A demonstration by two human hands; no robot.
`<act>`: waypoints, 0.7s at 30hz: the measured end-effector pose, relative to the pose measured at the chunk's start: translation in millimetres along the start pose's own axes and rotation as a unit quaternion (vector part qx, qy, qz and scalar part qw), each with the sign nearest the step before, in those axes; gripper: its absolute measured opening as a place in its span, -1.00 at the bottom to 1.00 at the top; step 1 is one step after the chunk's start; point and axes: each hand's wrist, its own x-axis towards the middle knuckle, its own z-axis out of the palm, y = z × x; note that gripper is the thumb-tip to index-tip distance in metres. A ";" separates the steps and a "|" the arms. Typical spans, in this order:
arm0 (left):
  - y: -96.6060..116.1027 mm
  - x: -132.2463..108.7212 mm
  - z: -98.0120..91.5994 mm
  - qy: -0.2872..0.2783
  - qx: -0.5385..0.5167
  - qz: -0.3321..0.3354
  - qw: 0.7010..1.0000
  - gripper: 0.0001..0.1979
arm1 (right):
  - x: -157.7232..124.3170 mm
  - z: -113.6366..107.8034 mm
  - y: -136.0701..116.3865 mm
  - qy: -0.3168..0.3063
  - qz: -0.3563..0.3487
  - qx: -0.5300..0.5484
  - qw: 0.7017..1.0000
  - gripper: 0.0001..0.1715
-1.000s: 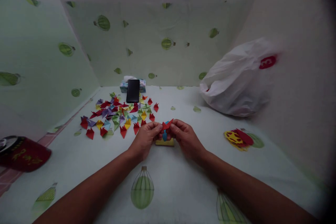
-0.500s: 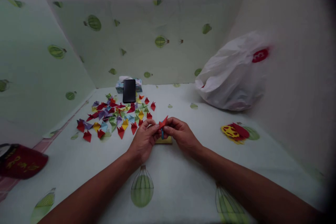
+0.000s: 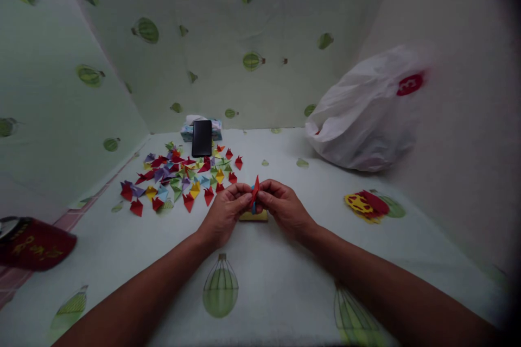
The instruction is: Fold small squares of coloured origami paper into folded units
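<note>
Red folded paper (image 3: 255, 188) sat at middle frame; we pinched it with our left hand (image 3: 223, 212) and right hand (image 3: 285, 209).

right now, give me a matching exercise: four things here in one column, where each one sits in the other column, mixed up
Things:
1 red folded paper piece
2 flat black phone
3 white plastic bag
4 dark red can

Places:
A far left edge of the view
B pinched between left hand and right hand
C by the right wall
D in front of the tissue box

Pairs: 1-B; 2-D; 3-C; 4-A
</note>
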 end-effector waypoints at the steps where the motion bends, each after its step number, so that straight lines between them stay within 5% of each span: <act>1: 0.2 0.2 -0.7 -0.010 0.001 0.001 1.000 -0.79 | 0.0 0.0 -0.4 -0.003 0.004 0.004 1.000 -0.77; 7: 4.7 -0.2 -2.2 0.001 0.148 0.061 0.987 -0.79 | -0.7 -1.9 -1.3 -0.005 -0.037 -0.063 0.997 -0.82; 13: 5.4 -3.1 -1.8 0.027 0.354 0.122 0.927 -0.81 | -4.4 -1.7 -2.3 0.021 -0.073 -0.206 0.976 -0.87; 21: 5.9 -9.2 2.0 0.076 0.450 0.207 0.866 -0.91 | -4.1 -0.3 -1.6 0.011 -0.058 -0.182 0.982 -0.82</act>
